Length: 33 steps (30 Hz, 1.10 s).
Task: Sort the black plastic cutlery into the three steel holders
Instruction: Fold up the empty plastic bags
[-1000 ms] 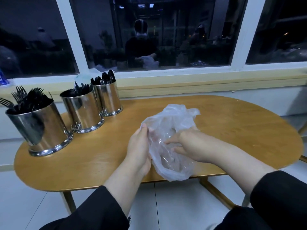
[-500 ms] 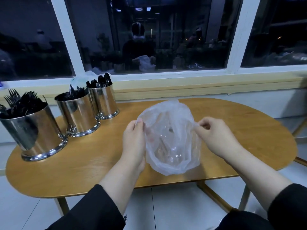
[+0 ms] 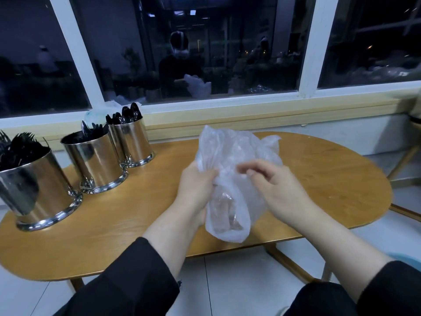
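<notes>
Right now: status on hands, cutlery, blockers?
Left hand grips clear plastic bag; right hand curled at it, grip unclear. Black cutlery stands in three steel holders. No loose cutlery visible on table.

Wooden table [image 3: 319, 179] bears three steel holders [image 3: 95, 163].

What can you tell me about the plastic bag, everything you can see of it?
The bag is thin, translucent whitish plastic, crumpled and creased, apparently empty. It is held up over the near edge of the wooden table, its bottom hanging past that edge. The left hand grips its left side; the right hand, fingers curled, is at its right side.
</notes>
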Available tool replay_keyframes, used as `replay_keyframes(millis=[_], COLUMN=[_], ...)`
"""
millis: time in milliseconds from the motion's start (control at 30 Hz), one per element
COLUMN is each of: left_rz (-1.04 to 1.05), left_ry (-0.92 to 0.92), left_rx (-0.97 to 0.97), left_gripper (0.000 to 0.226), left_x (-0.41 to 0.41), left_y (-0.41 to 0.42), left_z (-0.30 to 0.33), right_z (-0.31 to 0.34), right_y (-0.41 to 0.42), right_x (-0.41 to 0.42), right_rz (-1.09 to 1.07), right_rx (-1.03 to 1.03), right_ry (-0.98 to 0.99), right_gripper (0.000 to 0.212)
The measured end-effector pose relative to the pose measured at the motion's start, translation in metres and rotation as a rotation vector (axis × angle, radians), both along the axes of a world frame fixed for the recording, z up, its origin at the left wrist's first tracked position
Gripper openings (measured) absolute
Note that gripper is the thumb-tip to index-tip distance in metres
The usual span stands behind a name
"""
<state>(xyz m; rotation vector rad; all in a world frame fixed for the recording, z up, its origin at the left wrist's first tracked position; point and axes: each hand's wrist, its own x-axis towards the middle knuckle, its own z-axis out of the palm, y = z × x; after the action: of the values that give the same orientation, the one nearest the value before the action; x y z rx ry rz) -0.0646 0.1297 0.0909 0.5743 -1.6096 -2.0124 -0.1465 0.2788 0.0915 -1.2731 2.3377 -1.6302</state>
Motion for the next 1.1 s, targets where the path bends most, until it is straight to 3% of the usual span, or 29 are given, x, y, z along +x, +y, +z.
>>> replay_keyframes(millis=[33,100,167,200,300,400,500,600,633,733,867,967,1100], left_rz=[-0.030,-0.101,-0.151,-0.176,-0.189,-0.218,-0.365,-0.460,-0.508,-0.679,-0.656,-0.659,-0.692], left_ry=[0.018,0.060,0.074,0.070,0.025,0.026,-0.019,-0.227,-0.288,-0.250,-0.002,0.051,0.061], left_rx=[-0.027,-0.089,-0.152,-0.193,-0.280,-0.192,-0.210,-0.654,-0.766,-0.981,-1.171,-1.260,-1.280], left_gripper=[0.023,0.026,0.028,0.030,0.025,0.008,0.011,0.068,0.070,0.031,0.031,0.040,0.042], left_x=[-0.001,-0.003,-0.006,-0.008,-0.024,-0.046,-0.066,-0.098,-0.106,-0.117,-0.131,-0.163,-0.190], left_y=[-0.001,-0.001,0.001,0.003,0.010,0.021,0.047,0.072,0.080,0.112,0.163,0.218,0.274], left_z=[0.003,0.012,0.021,0.026,0.028,0.025,0.029,0.019,0.013,-0.006,-0.016,-0.043,-0.078], right_z=[0.000,0.005,0.009,0.011,0.007,-0.006,-0.012,-0.015,-0.017,-0.022,-0.030,-0.049,-0.102], right_y=[0.006,0.021,0.033,0.038,0.044,0.048,0.060,0.083,0.093,0.136,0.224,0.302,0.363], right_x=[-0.010,-0.027,-0.041,-0.045,-0.047,-0.043,-0.041,-0.048,-0.052,-0.070,-0.101,-0.135,-0.177], right_rz=[-0.099,-0.164,-0.061,0.020,0.196,0.245,0.337,0.232,0.161,-0.059,-0.379,-0.617,-0.844], right_rx=[-0.024,0.067,0.183,0.201,0.115,-0.126,-0.277,-0.337,-0.343,-0.338,-0.343,-0.262,-0.064], right_ry=[0.066,0.111,-0.007,-0.087,-0.319,-0.632,-0.825,-0.790,-0.761,-0.688,-0.522,-0.402,-0.321], right_gripper=[0.025,0.063,0.103,0.111,0.092,0.063,0.053,0.045,0.042,0.033,0.028,0.028,0.058])
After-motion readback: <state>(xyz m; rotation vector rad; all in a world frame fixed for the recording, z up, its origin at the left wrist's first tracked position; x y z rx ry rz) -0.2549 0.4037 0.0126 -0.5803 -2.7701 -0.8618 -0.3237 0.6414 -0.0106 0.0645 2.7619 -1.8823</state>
